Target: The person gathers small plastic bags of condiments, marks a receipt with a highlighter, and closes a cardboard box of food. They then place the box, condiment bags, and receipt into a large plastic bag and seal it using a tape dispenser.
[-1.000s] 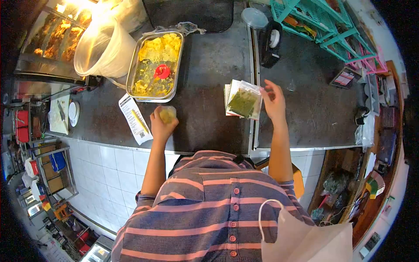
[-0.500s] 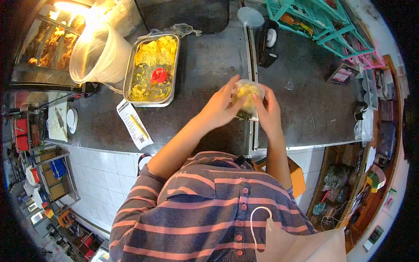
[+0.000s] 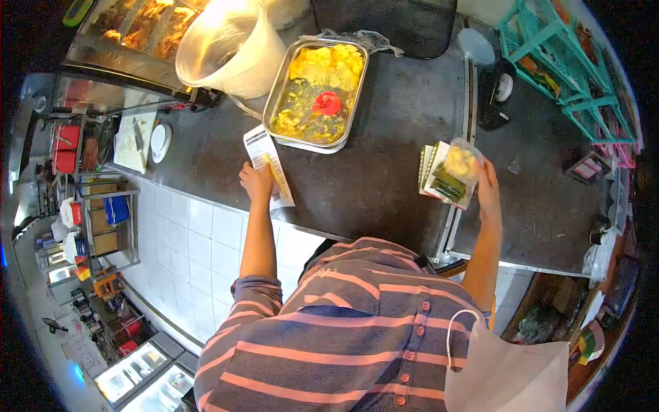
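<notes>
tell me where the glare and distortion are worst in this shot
Head view: a warm lamp blows out the white plastic bucket at top left; fisheye bends the dark countertop edge and leaves black corners; the metal tray of yellow food stays evenly lit and sharp; the shelves at far left are dim and soft.

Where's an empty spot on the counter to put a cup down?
Bare counter lies between the metal tray and the packet stack. It is crowded around the white bucket and the teal baskets.

The left hand (image 3: 256, 182) left the small tub (image 3: 461, 162) and moved onto the paper slip (image 3: 268, 165). The right hand (image 3: 487, 191) alone kept the tub over the packets (image 3: 443, 182).
</notes>
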